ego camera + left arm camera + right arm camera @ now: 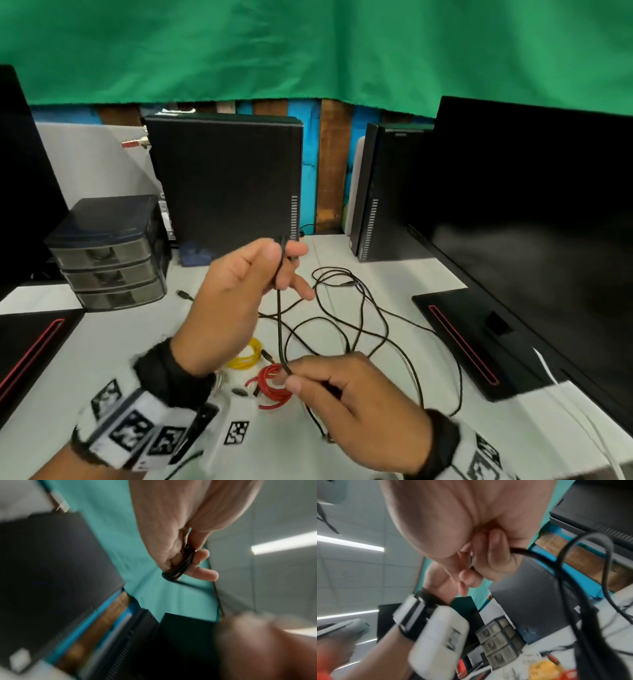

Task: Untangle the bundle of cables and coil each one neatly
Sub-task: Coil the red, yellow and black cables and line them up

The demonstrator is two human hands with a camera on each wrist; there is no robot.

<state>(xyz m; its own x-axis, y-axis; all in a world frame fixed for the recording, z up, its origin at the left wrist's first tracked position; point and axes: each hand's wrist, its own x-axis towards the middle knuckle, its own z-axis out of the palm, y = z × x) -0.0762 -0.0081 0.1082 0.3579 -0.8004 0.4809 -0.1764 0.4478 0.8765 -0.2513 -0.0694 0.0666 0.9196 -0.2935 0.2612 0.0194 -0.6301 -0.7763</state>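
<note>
Above the desk point(171, 342), left hand point(239, 291) grips gathered loops of black cable point(376, 318); right hand point(349, 387) pinches its slack. Coiling seems underway; next, feed another loop across.

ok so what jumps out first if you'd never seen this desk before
Two hands held up over the white desk, stretching a black cable between them: the left hand grips it higher up, the right hand pinches it lower down, and the rest sprawls in loose loops on the desk. Under the hands lie a yellow coil and a red coil. A green cloth hangs behind.
</note>
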